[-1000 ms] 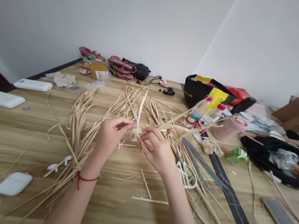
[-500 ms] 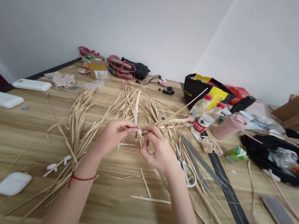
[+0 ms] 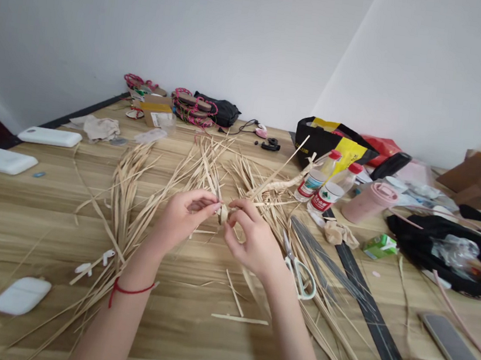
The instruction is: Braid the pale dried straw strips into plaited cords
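Both of my hands meet over the middle of the wooden table (image 3: 184, 338). My left hand (image 3: 183, 215), with a red string at the wrist, pinches one end of a small woven straw piece (image 3: 223, 213). My right hand (image 3: 252, 239) pinches the other side of the same piece. A braided straw length (image 3: 287, 182) runs from it up to the right, its tip near two plastic bottles (image 3: 322, 186). Loose pale straw strips (image 3: 130, 207) lie fanned out under and around my hands.
White-handled scissors (image 3: 302, 271) lie just right of my right wrist. A pink cup (image 3: 370, 201), a green carton (image 3: 380, 246), black bags (image 3: 447, 254) and a phone (image 3: 452, 343) crowd the right side. White cases (image 3: 21, 294) and earbuds (image 3: 94, 261) lie at left.
The upright straw strip between my hands has been folded down into the woven piece. The braided length has swung upward to the right. My hands stay together.
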